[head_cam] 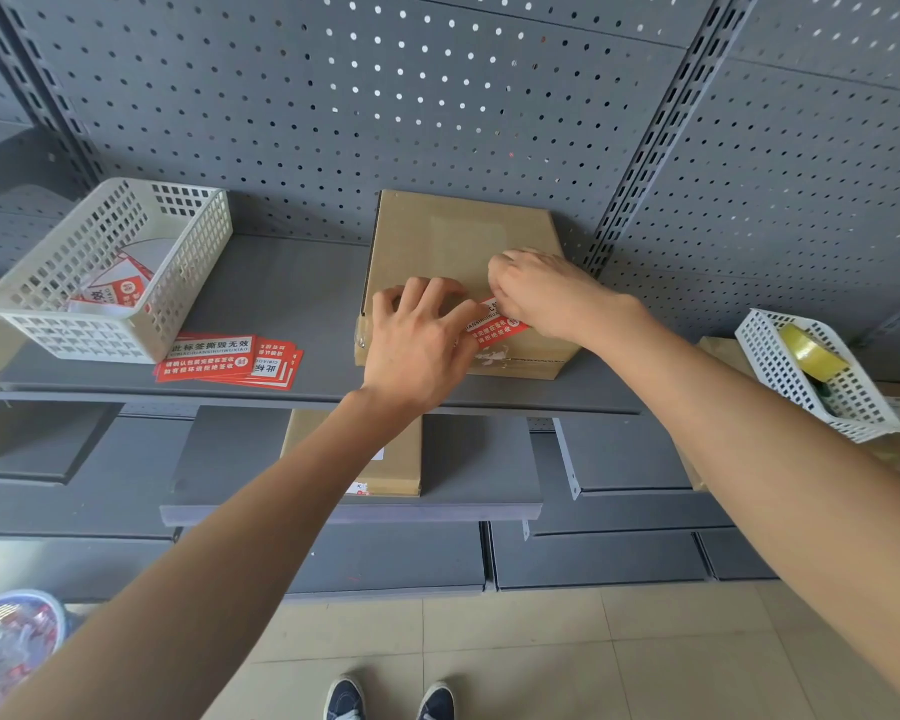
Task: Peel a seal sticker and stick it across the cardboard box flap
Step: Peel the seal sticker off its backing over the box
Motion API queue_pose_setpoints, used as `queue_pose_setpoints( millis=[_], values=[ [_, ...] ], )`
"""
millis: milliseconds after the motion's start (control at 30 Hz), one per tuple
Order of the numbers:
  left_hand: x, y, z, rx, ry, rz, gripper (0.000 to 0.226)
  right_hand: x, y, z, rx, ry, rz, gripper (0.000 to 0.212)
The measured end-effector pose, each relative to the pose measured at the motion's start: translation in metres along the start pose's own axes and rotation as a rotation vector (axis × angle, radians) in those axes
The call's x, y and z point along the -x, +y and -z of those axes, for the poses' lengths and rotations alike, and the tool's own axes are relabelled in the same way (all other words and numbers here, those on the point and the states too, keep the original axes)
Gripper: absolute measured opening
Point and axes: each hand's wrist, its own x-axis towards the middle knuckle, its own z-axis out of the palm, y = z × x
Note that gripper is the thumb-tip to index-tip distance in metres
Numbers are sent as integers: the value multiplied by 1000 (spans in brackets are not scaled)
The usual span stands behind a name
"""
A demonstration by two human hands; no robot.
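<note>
A brown cardboard box [453, 241] sits on the grey shelf [281, 298] against the pegboard. A red seal sticker [494, 324] with white print lies at the box's near top edge, between my two hands. My left hand [416, 340] rests flat on the box's near left corner, fingers spread, thumb at the sticker's left end. My right hand [536, 293] is curled over the sticker's right end, fingertips pressing or pinching it; the contact is hidden. A fan of several red seal stickers [229, 358] lies on the shelf left of the box.
A white plastic basket [115, 267] holding sticker backing scraps stands at the shelf's left. At right, a tilted white basket [816, 371] holds a roll of yellowish tape [811, 350]. Below are lower grey shelves with another cardboard box [385, 459]. My shoes [390, 698] stand on the tiled floor.
</note>
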Motion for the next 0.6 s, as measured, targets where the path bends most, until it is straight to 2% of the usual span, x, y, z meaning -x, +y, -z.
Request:
queue_pose_setpoints(
  millis=[167, 333, 600],
  values=[
    [0, 0, 1, 10, 11, -3, 27, 4, 0, 1, -39, 12, 9, 3],
    [0, 0, 1, 15, 11, 0, 26, 6, 0, 3, -74, 16, 11, 8],
    [-1, 1, 4, 31, -20, 14, 29, 12, 6, -7, -176, 110, 11, 9]
  ],
)
